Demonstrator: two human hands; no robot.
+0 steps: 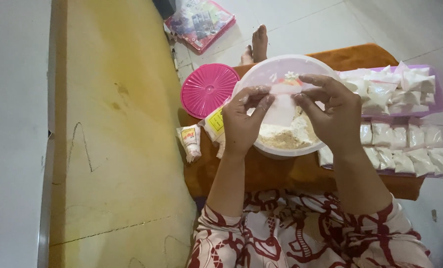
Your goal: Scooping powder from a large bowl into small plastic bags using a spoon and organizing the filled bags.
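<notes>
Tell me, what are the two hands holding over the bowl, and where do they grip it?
A small clear plastic bag, pinched at its top edge by the left hand and right hand, above the white bowl.

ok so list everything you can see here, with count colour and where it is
small clear bag: one, clear with white powder, pinched between both hands over the bowl
bowl: one, translucent white, on the table, holding beige and white powder
lid: one, pink, round and ribbed, left of the bowl
sachets: at least two, white with yellow and red print, left of the bowl
low table: one, brown, under the bowl
tray: one, purple, right of the bowl
filled packets: many, white, on and in front of the tray
flat pack: one, red-edged, on the floor beyond the table
feet: two, bare, behind the bowl
left hand: one, at the bag's left edge
right hand: one, at the bag's right edge
</notes>
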